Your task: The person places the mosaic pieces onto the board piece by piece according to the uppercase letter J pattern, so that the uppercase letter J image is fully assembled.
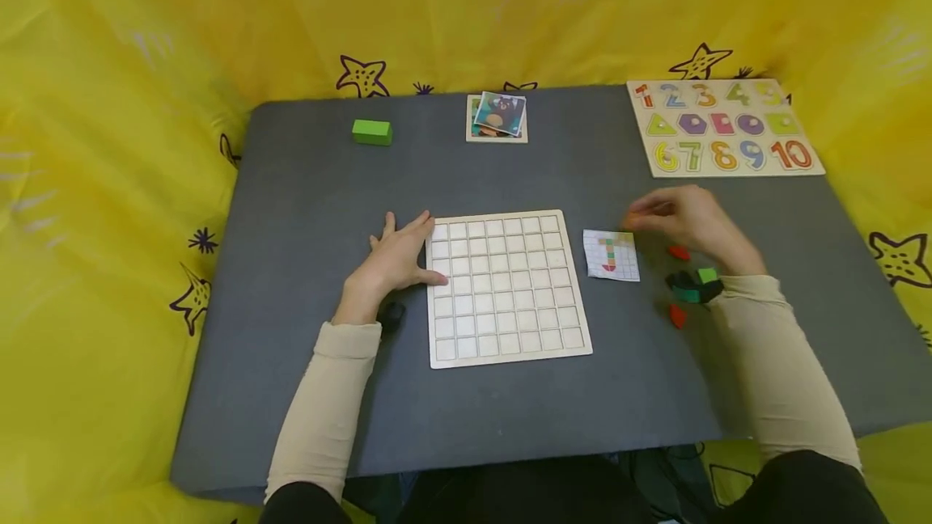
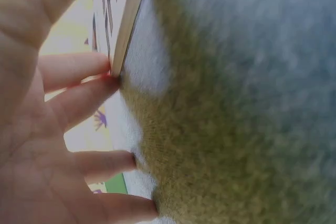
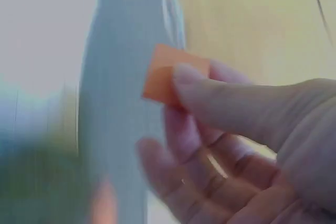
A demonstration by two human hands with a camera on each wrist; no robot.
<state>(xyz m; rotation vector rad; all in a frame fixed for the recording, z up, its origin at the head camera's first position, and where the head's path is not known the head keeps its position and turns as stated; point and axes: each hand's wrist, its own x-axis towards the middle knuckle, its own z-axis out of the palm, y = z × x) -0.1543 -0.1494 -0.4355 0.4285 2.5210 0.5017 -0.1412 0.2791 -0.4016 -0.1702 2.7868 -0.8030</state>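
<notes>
A light wooden board with a square grid [image 1: 510,289] lies in the middle of the table. My left hand [image 1: 393,259] is at its upper left edge, thumb over the grid and fingers spread. In the left wrist view two fingertips touch the board's edge [image 2: 127,30]. Right of the board, my right hand [image 1: 688,221] pinches a small orange square tile [image 3: 161,80] between thumb and fingers, held above the table. Just left of that hand is a paper pattern card [image 1: 612,261] showing a coloured hook shape on a grid.
Red pieces [image 1: 678,316] and a green piece [image 1: 707,274] lie near my right wrist, partly screened by a black device. At the back are a green block [image 1: 372,133], picture cards [image 1: 501,113] and a number-and-shape puzzle [image 1: 728,128]. Yellow cloth surrounds the table [image 1: 306,184].
</notes>
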